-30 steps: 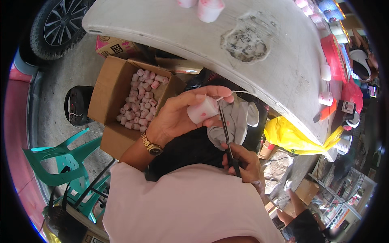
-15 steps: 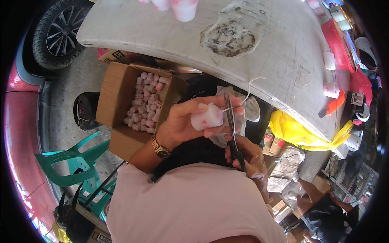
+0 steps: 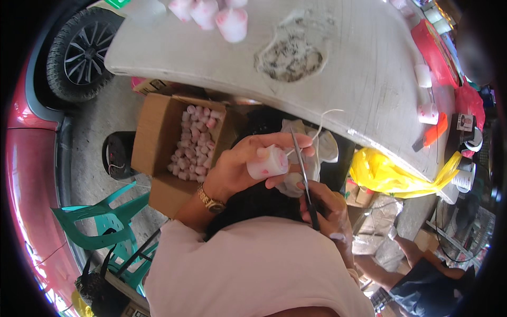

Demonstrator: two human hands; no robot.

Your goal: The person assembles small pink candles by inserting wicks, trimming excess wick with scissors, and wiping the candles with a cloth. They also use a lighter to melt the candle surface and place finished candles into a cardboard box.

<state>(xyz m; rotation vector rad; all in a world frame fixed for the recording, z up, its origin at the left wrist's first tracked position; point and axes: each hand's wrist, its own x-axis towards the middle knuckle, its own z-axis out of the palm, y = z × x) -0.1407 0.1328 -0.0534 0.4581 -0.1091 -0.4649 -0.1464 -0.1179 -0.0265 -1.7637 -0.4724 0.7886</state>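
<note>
Presently: left hand (image 3: 237, 169) grasps one small white-pink candle (image 3: 268, 162) below the tabletop (image 3: 369, 79) near edge; right hand (image 3: 330, 211) clenches scissors (image 3: 303, 174) at its wick. Trimming unfinished; cardboard box (image 3: 158, 153) holds many more.

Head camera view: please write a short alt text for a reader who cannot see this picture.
The left hand holds a small white candle with pink marks, while the right hand holds scissors at its wick. Below the grey table stands an open cardboard box of similar candles.
</note>
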